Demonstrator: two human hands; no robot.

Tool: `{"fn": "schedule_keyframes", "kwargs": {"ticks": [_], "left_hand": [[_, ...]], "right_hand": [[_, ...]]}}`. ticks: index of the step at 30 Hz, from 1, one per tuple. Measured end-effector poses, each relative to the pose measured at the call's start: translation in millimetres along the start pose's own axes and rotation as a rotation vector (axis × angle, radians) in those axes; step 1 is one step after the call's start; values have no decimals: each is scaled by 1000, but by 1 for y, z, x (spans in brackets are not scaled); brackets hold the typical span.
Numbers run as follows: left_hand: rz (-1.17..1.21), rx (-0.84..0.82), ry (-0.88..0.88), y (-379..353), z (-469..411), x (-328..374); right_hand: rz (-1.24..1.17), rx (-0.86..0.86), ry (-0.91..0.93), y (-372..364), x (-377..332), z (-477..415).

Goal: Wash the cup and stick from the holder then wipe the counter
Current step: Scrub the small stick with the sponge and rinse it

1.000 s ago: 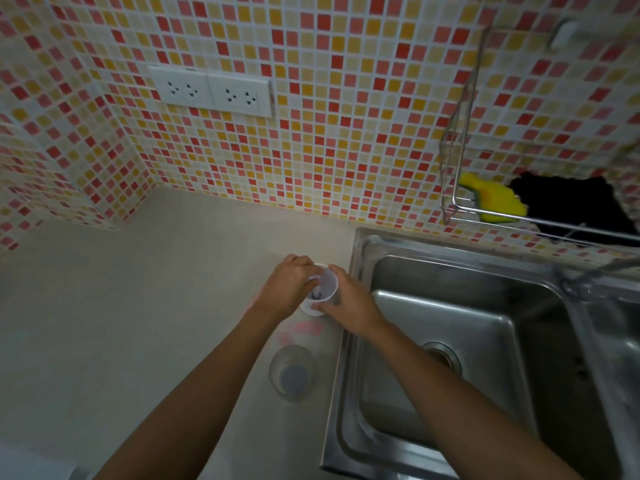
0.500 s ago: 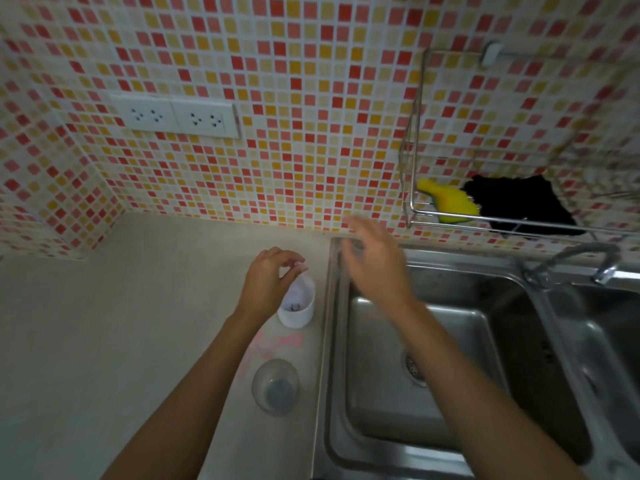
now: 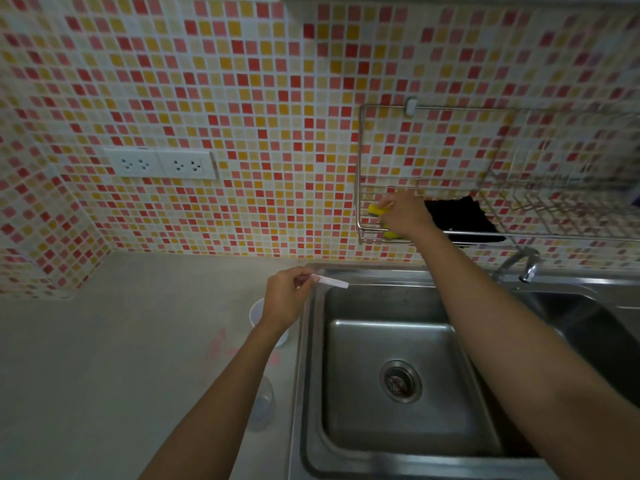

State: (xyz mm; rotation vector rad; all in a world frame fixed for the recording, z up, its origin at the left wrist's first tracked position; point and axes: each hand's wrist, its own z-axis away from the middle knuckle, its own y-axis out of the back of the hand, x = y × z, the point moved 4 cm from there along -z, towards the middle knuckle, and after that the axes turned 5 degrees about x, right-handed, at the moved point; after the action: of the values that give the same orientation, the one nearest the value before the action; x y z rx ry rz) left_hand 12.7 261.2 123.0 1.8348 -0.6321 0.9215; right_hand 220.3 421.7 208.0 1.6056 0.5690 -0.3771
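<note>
Our left hand (image 3: 285, 299) pinches the white stick (image 3: 330, 281) over the sink (image 3: 311, 341) edge; our right hand (image 3: 403, 214) grasps the yellow sponge (image 3: 375, 209) in the wall rack (image 3: 360, 168). White cup (image 3: 256, 311) sits on the counter (image 3: 121, 358) beside the sink.

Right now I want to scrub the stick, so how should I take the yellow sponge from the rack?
Grip the sponge by its raised upper end, coming from the front over the rack's low front rail. The right hand already covers its middle there; the left hand holds the stick.
</note>
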Motion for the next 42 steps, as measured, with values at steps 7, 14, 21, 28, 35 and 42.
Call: {"fn": "schedule_keyframes", "kwargs": {"ticks": [7,14,21,28,35,42], "left_hand": [[14,10,46,-22,29,30],[60,37,78,-51,53,72],[190,64,90,-97,70,108],[178,101,215,-129,83,113],[203,83,237,-143,97,120],[230,-2,170,-151,109,131]], "right_hand": [[-401,307,104,41,-6,32],[-268,283,323,40,46,134],[-78,171,512,5,78,167],[-185,192,227,16,125,169],[-110,215,344,24,143,186],[155,278,596,41,155,183]]}}
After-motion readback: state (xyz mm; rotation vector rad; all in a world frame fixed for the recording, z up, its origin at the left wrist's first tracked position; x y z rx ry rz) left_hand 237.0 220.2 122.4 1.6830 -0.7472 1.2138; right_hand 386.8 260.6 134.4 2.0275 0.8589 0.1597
